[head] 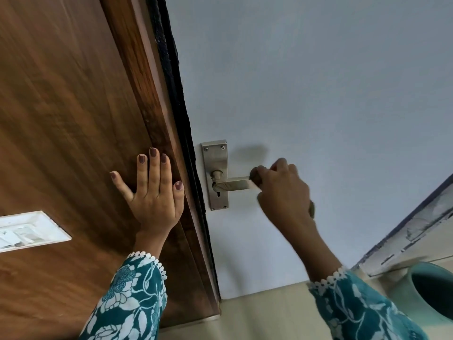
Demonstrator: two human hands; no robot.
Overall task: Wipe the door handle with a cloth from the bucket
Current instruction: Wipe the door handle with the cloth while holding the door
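The right hand (284, 190) at centre right is curled shut around the far end of the door handle (232, 184), hiding that end; something dark peeps from the fist, perhaps the cloth, hard to tell; the left hand (153, 187) lies flat, fingers spread, on the brown wooden frame (73, 119); a teal bucket (426, 293) is cut off at lower right.

Looks like home interior, at doorway. Pale blue door (318, 82) with metal lever handle (232, 184) and keyhole plate; brown wood frame (157, 99); wood-panelled wall (61, 94) with white switch plate (29, 230); cream floor (257, 312); teal bucket (426, 293) near door.
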